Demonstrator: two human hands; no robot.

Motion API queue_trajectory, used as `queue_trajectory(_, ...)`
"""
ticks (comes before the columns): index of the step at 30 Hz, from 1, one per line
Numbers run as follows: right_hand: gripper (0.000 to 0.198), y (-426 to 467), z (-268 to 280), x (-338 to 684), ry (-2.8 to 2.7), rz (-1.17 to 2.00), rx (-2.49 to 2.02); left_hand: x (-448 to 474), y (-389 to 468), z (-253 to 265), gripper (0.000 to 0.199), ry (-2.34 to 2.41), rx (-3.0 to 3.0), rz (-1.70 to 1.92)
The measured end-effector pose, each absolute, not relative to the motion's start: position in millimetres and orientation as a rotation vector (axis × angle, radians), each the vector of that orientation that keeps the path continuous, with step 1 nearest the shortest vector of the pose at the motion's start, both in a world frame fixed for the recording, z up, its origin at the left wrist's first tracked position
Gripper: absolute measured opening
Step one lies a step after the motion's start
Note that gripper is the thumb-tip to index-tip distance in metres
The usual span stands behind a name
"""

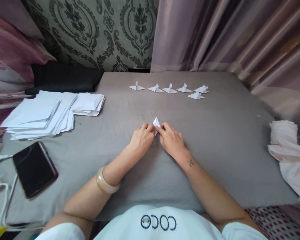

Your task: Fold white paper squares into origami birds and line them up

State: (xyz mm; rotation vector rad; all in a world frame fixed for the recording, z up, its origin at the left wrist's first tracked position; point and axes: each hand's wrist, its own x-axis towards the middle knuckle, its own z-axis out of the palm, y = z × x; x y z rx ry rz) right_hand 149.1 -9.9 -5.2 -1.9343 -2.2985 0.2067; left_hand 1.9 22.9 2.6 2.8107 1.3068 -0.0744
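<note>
A small piece of folded white paper (156,121), diamond-shaped with a pointed top, lies on the grey cloth between my hands. My left hand (142,137) has its fingers curled on the paper's left edge. From the other side, my right hand (172,138) presses it with thumb and fingertips. Both hands rest low on the table, and the fingers hide part of the paper. Farther back stands a row of several folded paper birds (169,88), with one more paper bird (195,95) in front of the row's right end.
Stacks of white paper (40,113) and smaller sheets (88,102) lie at the left, before a folded black cloth (67,76). A phone (35,169) and white cables (8,196) are near left. A pale cloth bundle (283,150) sits at the right edge.
</note>
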Motion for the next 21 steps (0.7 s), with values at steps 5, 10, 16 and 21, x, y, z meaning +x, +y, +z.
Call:
queue_trajectory(5,0.039,-12.0,-1.8,149.2,-2.295,0.234,-2.009,-1.5,24.9,4.3,0.023,1.304,2.738,0.01)
queue_trajectory(10,0.038,-12.0,-1.1,149.6,-2.246,0.208,-2.017,-7.5,39.6,-8.7,0.028,1.351,2.533,0.401)
queue_trajectory(16,0.029,-8.5,-6.4,149.1,-2.055,0.204,-2.017,-7.6,55.0,-31.5,0.019,1.362,2.204,0.683)
queue_trajectory(21,0.022,-2.1,-14.2,152.4,-1.871,0.327,-1.919,-5.7,57.5,-30.1,0.009,1.338,2.018,0.711)
